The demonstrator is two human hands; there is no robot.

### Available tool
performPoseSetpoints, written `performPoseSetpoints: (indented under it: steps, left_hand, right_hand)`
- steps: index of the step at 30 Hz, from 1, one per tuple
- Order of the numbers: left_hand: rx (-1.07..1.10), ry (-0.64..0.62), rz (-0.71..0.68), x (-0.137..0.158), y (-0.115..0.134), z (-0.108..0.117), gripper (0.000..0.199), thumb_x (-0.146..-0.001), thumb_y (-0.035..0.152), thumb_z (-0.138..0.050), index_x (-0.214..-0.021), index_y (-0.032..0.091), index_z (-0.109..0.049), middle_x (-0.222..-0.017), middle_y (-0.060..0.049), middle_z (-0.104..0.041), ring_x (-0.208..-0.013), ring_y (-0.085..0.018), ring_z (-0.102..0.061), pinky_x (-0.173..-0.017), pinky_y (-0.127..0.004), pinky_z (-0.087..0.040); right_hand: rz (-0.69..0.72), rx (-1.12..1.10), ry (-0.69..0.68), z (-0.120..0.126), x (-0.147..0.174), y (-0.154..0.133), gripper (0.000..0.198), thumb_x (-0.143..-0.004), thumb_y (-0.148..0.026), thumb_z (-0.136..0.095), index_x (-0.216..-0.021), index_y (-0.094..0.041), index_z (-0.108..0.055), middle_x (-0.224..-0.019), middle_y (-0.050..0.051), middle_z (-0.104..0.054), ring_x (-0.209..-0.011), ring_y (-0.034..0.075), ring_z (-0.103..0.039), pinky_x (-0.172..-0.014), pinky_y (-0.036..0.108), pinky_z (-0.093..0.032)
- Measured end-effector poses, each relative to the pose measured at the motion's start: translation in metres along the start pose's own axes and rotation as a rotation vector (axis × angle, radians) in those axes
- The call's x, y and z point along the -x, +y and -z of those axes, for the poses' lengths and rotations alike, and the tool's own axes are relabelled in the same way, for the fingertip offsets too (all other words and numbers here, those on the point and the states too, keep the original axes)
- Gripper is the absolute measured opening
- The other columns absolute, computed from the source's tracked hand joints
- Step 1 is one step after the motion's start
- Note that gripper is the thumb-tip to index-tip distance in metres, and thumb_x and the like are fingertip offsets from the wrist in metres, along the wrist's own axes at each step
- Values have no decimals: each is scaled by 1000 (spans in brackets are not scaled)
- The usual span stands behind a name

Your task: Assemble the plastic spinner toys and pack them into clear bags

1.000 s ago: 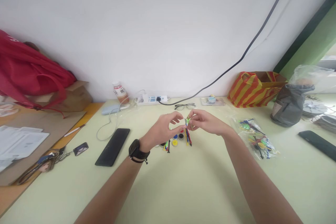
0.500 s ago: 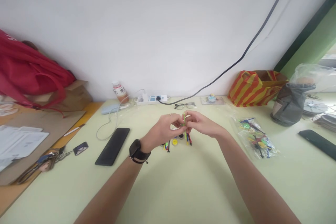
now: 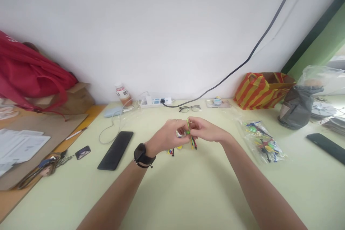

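- Two bare hands meet above a pale green table, a thin yellow-green piece raised between their fingertips, near the centre of the scene.
- The left hand, a ring on one finger, curves into a loop, its thumb and fingertips drawn narrow at the piece; a black watch circles the wrist.
- The right hand comes in from the other side, thumb and forefinger pinched on the same piece; how its other fingers sit is hard to tell.
- Just below the fingertips, a bunch of coloured sticks, yellow and red among them, shows on the tabletop.
- Partly hidden by the left hand, small coloured parts lie beside a yellow disc.
- To the right, clear plastic packets hold more colourful pieces, well apart from the hands.
- Beyond the hands, folded-out eyeglasses rest near a white power strip, with a dark cable running up the wall.
- A black slab lies left of the watch; a labelled bottle stands farther back.
- A red-and-yellow striped bag sits against the wall, beside a grey bag.
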State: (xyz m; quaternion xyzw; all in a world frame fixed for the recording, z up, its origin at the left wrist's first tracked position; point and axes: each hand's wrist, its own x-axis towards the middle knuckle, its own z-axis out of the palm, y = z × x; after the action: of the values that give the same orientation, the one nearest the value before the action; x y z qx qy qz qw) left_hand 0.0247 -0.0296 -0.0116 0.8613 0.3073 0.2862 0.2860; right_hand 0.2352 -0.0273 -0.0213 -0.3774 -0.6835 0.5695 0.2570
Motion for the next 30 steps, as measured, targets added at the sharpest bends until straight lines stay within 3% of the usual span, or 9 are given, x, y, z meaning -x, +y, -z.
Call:
performPoseSetpoints:
  steps: [7, 11, 14, 18, 21, 23, 26, 30]
  left_hand:
    - [58, -78, 7, 0, -3, -5, 8, -79, 13, -64, -80, 20, -60, -72, 4, -67, -65, -12, -62, -63, -23, -48]
    - [-11, -87, 16, 2, -4, -1, 11, -74, 14, -66, -76, 20, -58, -65, 5, -62, -60, -12, -57, -59, -23, -44]
    - [-20, -131, 18, 4, -5, 1, 6, -74, 14, -66, -75, 20, -63, -66, 3, -65, -62, -13, -59, -60, -24, -45]
    - [-59, -304, -4, 4, -13, -8, 23, -78, 17, -68, -97, 25, -78, -84, 0, -76, -74, -18, -68, -69, -28, -50]
    - [-152, -401, 30, 4, -21, -19, 14, -76, 20, -74, -87, 26, -81, -84, 0, -77, -78, -21, -69, -72, -31, -49]
    - [-193, -428, 46, 5, -26, -23, 10, -74, 18, -76, -79, 26, -79, -85, 0, -77, -87, -23, -69, -73, -32, -49]
    - [-222, -415, 31, 5, -31, -22, 10, -75, 17, -75, -77, 26, -78, -92, -1, -76, -98, -26, -65, -79, -34, -49]
    - [-222, -324, 37, 5, -33, -16, 22, -77, 22, -79, -97, 28, -75, -108, -2, -72, -105, -27, -60, -87, -36, -50]
  right_hand:
    - [-32, 127, -42, -5, -3, 4, 12, -81, -17, -55, -91, -22, -52, -90, 0, -60, -76, 15, -53, -63, 23, -44]
    - [-28, 247, 133, 3, -3, 10, 5, -87, -19, -48, -85, -23, -47, -78, -4, -50, -69, 13, -47, -59, 23, -39]
    - [-211, 418, 259, 17, -1, 20, 8, -91, -22, -46, -97, -24, -51, -77, -4, -54, -69, 14, -52, -60, 23, -40]
    - [-437, 564, 293, 30, 2, 40, 18, -89, -22, -56, -107, -21, -56, -81, 2, -66, -70, 18, -62, -63, 27, -45]
    - [-494, 578, 281, 28, -2, 54, 24, -92, -28, -58, -114, -18, -55, -79, 3, -69, -58, 17, -63, -59, 28, -46]
    - [-500, 593, 286, 22, -8, 58, 30, -94, -34, -57, -118, -17, -54, -81, 5, -71, -56, 17, -64, -59, 28, -46]
    - [-463, 641, 312, 10, -17, 57, 31, -93, -37, -62, -118, -19, -56, -93, 8, -73, -72, 19, -69, -63, 27, -46]
    - [-408, 700, 320, -3, -24, 52, 33, -90, -36, -68, -117, -20, -58, -105, 10, -72, -87, 21, -68, -65, 27, -42]
